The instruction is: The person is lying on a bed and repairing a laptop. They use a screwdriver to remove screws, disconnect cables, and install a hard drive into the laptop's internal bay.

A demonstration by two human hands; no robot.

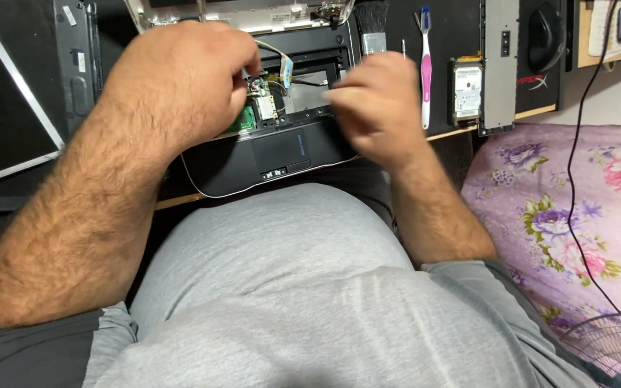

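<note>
Dark desk (pixel 461 21), opened black laptop base (pixel 274 154), left hand (pixel 181 79) grip pinching beside its small green board (pixel 264 108), right hand (pixel 375 108) blurred, grip unclear.

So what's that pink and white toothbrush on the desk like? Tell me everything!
The toothbrush is slim plastic, with a pink handle with white parts and a blue-and-white head at the far end. It lies flat on the black desk mat, pointing away from the person, between a black brush and a bare hard drive. Nothing touches it; the right hand is close beside it.
</note>
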